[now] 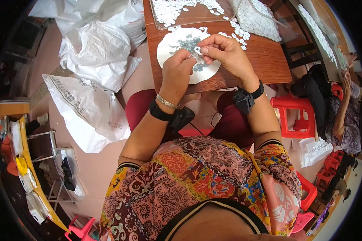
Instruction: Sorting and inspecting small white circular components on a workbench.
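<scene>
Both my hands meet over a white round plate with a grey-green printed pattern. My right hand pinches a small white oval plastic piece with a hole between thumb and forefinger. Just left of it, my left hand is closed in a pinch on a small white ring-like piece, mostly hidden by the fingertips. The two pieces are close together; I cannot tell whether they touch. The plate rests on a brown wooden table.
Loose white oval pieces lie behind the plate. A clear tray and a clear bin hold many more. White sacks stand on the floor at left, a red stool at right. Another person sits at far right.
</scene>
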Available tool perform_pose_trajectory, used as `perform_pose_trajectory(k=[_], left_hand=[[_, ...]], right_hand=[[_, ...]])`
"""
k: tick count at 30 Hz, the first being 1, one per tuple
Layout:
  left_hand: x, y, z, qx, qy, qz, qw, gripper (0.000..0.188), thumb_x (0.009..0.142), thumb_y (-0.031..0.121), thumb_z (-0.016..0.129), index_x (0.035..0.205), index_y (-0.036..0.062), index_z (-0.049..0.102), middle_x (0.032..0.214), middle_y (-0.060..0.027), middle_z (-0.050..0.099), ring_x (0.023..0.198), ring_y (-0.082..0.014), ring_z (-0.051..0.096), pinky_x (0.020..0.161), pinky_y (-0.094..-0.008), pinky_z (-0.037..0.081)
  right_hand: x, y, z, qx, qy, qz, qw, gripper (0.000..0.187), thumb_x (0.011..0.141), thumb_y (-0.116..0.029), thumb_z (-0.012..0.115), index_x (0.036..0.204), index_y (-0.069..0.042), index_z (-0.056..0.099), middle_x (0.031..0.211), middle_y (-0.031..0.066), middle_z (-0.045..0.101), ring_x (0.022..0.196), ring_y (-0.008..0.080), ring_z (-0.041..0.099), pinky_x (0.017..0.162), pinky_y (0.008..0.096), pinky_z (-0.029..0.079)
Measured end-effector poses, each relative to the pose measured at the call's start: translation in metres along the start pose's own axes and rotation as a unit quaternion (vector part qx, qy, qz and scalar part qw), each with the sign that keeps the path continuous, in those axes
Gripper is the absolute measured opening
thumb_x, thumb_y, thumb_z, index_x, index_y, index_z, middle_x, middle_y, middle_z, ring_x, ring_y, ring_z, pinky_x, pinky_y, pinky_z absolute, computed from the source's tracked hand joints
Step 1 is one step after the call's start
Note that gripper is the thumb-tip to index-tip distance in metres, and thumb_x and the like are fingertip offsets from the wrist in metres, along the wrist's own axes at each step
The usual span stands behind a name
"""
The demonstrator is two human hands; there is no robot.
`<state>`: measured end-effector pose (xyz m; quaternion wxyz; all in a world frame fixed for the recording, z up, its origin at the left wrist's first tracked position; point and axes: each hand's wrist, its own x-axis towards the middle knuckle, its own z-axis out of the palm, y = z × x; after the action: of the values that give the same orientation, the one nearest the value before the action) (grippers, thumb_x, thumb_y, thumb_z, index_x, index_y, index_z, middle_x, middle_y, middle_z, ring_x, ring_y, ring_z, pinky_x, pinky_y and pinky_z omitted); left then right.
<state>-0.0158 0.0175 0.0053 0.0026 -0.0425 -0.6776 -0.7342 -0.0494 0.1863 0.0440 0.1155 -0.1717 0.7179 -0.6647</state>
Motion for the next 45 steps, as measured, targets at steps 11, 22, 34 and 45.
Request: perform_pose_trajectory(k=[11, 22, 34, 45], left_hand=[[0.001, -0.002, 0.001, 0.023, -0.008, -0.002, 1.000, 0.018, 0.080, 0.016, 0.053, 0.072, 0.0000, 0.055, 0.057, -0.0030, 0.050, 0.054, -0.0109, 0.047, 0.052, -0.0274, 0.038], [-0.002, -0.002, 0.002, -0.022, -0.011, -0.025, 0.999, 0.017, 0.080, 0.014, 0.052, 0.068, 0.0017, 0.054, 0.058, -0.0009, 0.048, 0.054, -0.0090, 0.043, 0.050, -0.0242, 0.035], [-0.002, -0.003, 0.004, -0.165, 0.009, -0.063, 0.984, 0.018, 0.084, 0.013, 0.050, 0.075, -0.0006, 0.059, 0.066, -0.0042, 0.057, 0.061, -0.0115, 0.053, 0.062, -0.0242, 0.040], [-0.004, 0.005, 0.009, -0.163, 0.005, -0.045, 0.986, 0.020, 0.087, 0.015, 0.051, 0.077, -0.0012, 0.059, 0.070, -0.0038, 0.057, 0.063, -0.0105, 0.052, 0.062, -0.0243, 0.041]], right_hand=[[-0.002, 0.003, 0.000, -0.016, -0.011, -0.009, 1.000, 0.015, 0.087, -0.008, 0.062, 0.099, 0.001, 0.064, 0.076, 0.0000, 0.061, 0.066, 0.0050, 0.055, 0.062, 0.0187, 0.046], [-0.004, 0.008, 0.005, -0.049, -0.040, -0.019, 0.998, 0.017, 0.087, -0.006, 0.062, 0.102, 0.002, 0.063, 0.076, -0.0005, 0.061, 0.067, 0.0053, 0.054, 0.063, 0.0188, 0.045], [-0.010, -0.002, 0.020, -0.254, 0.014, -0.096, 0.962, 0.027, 0.078, 0.002, 0.061, 0.105, 0.002, 0.062, 0.075, 0.0017, 0.057, 0.069, 0.0083, 0.055, 0.064, 0.0237, 0.047], [-0.013, -0.005, 0.022, -0.308, 0.020, -0.155, 0.938, 0.026, 0.076, -0.001, 0.062, 0.102, 0.000, 0.063, 0.081, 0.0075, 0.060, 0.070, 0.0139, 0.059, 0.063, 0.0268, 0.049]])
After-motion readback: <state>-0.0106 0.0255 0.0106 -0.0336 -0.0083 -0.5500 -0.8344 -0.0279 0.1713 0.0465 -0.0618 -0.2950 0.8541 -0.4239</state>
